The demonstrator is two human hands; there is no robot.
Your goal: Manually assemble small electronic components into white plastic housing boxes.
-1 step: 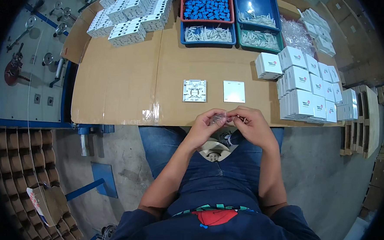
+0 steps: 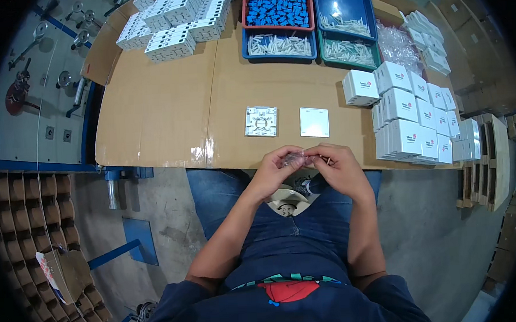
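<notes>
Clear bag (image 2: 293,158), small, pinched between left hand (image 2: 275,172) and right hand (image 2: 339,169) at the desk (image 2: 167,107) front edge; white backplate (image 2: 261,121) and cover (image 2: 314,122) lie just beyond.

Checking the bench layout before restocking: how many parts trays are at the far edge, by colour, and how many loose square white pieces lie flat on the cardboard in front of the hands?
Red tray: 1
Blue trays: 2
Green tray: 1
Loose white square pieces, one ribbed backplate and one plain cover: 2
Total: 6
</notes>
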